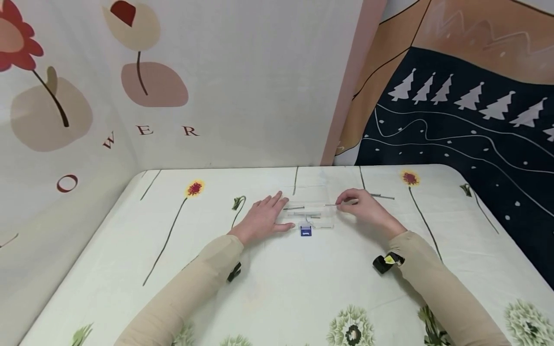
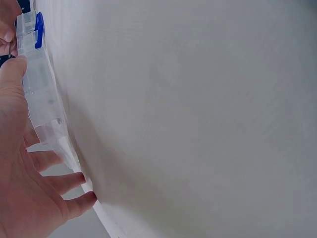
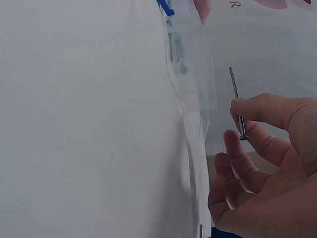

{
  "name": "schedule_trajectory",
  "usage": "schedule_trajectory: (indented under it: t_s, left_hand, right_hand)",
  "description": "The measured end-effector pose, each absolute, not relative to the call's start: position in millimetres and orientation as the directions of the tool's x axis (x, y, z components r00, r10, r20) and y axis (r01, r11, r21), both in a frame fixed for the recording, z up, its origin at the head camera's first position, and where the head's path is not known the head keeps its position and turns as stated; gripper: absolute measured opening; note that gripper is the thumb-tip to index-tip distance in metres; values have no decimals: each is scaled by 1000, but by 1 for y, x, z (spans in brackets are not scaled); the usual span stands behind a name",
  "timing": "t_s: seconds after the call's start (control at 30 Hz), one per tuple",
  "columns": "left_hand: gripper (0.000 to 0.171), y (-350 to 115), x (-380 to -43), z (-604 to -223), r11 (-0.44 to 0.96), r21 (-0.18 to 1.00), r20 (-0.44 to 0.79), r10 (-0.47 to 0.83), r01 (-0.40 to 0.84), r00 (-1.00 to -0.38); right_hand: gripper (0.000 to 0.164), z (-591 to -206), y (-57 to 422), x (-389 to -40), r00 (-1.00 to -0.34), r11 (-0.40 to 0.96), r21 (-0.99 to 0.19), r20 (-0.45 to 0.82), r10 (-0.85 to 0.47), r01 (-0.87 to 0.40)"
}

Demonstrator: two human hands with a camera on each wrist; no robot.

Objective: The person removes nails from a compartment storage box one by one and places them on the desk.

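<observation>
A clear plastic box (image 1: 328,223) with a blue latch (image 1: 306,231) lies on the table, several nails (image 1: 295,207) showing inside its compartments. My left hand (image 1: 263,218) is at the box's left side, fingers spread and straight; in the left wrist view its thumb (image 2: 15,69) touches the box wall. At the right end of the box, my right hand (image 1: 361,205) pinches a nail (image 3: 234,82) between thumb and forefinger. The nail's point faces the box, its head (image 3: 243,138) sits back below the fingers, and the other fingers curl loosely.
More nails (image 1: 383,196) lie on the table behind my right hand. A white cloth with printed flowers (image 1: 259,298) covers the table. Patterned curtains (image 1: 259,96) hang behind it and at the left, and a dark tree-printed cloth (image 1: 459,129) at the right.
</observation>
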State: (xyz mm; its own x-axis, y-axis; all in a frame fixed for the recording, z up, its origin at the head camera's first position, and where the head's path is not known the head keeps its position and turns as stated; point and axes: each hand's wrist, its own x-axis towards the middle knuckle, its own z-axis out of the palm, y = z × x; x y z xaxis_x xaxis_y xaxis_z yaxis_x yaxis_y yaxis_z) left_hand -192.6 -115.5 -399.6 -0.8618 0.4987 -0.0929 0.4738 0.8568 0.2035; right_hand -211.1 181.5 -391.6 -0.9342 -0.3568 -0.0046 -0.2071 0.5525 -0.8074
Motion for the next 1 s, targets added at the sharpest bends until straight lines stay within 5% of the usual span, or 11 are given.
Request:
schedule_trajectory:
  t_s: [1.0]
  left_hand:
    - [83,-114,-192,-397,860,212,-109,494,465,-863]
  right_hand:
    - [13,-380,233,-213,-964,680,-711,-10,-266,-181]
